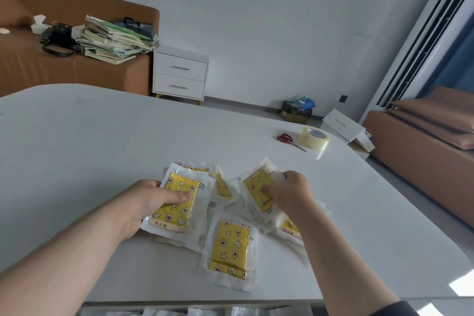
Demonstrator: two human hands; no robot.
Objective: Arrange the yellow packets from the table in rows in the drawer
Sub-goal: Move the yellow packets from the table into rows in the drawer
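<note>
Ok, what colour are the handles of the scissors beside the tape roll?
Red. The handles of the metal scissors show clearly in the head view.

You've got six yellow packets showing (others lie buried beneath), one tape roll, one pair of scissors

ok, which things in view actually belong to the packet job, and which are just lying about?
Job:
- pile of yellow packets on the table
- left hand gripping the left packet
- right hand pinching the right packet
- drawer, bottom edge, partly in view

Lying about:
- red scissors
- tape roll
- book stack on the sofa
- nightstand
- bin
</note>
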